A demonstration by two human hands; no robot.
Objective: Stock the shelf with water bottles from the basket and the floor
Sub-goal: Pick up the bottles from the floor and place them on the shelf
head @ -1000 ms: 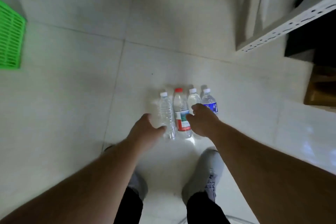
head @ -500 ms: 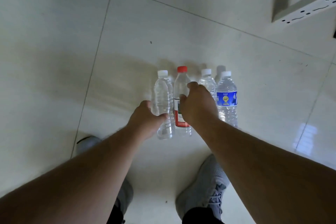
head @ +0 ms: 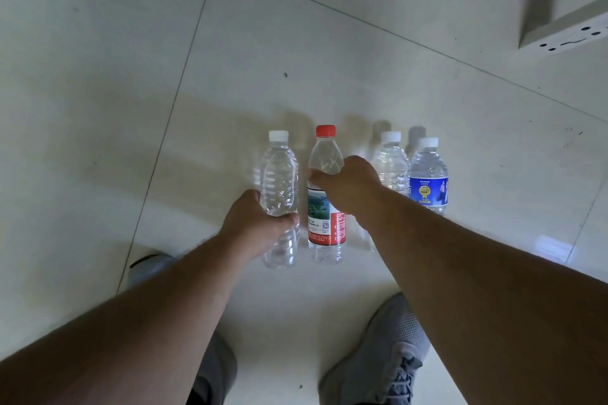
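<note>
While both bare forearms stretch forward and down from the lower corners of the view, two grey sneakers stand beneath them on the pale tiled floor [head: 98, 108], the right shoe [head: 381, 358] under the right forearm and the left shoe [head: 148, 266] mostly hidden under the left one. Ahead of the shoes, the left hand [head: 253, 227] is curled round the middle of an unlabelled clear bottle with a white cap [head: 279, 187], thumb across its near side, the bottle upright. Just to the right of that hand, the right hand [head: 348, 184] reaches over with its wrist bent down and grips the shoulder of the red-capped bottle [head: 325, 220], fingers wrapped round the clear part above the red and white label; whether either bottle is off the floor I cannot tell. Just beyond and to the right of the right hand stand two more bottles, upright on the tiles: a plain white-capped bottle [head: 393, 164] and, touching or nearly touching it, a blue-labelled bottle [head: 429, 181]. Far beyond the right hand, at the upper right corner, shows a white perforated edge of the shelf [head: 572, 38].
</note>
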